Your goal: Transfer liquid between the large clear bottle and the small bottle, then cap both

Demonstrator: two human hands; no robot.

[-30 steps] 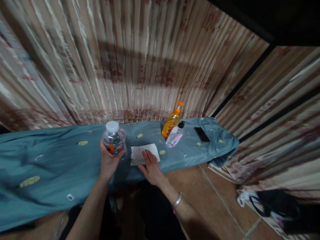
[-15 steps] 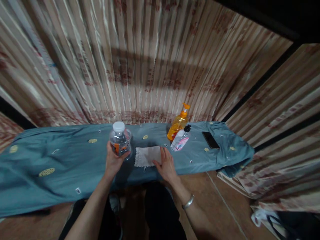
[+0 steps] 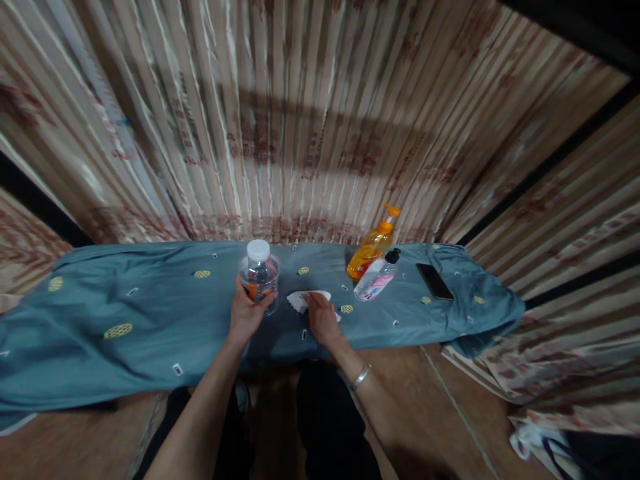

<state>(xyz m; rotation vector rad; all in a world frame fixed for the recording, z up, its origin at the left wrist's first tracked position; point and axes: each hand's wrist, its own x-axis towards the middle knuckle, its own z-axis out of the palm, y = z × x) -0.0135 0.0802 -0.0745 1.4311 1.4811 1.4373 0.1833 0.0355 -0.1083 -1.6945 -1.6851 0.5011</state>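
Observation:
A clear plastic bottle with a white cap stands on the blue-green cloth. My left hand is wrapped round its lower side. To the right of the bottle, my right hand is closed on a white cloth, which is bunched up under and around the fingers. Farther right stand an orange pump bottle and, just in front of it, a clear pump bottle with a black top and a pink label.
A black phone lies on the cloth at the right. Pleated curtains rise behind the covered surface and on the right side. A white bag and a dark item are on the floor at the lower right.
The white cloth was lying flat with my right hand at its right edge; now the hand has gathered it. My left hand stays on the bottle. The whole view has shifted a little.

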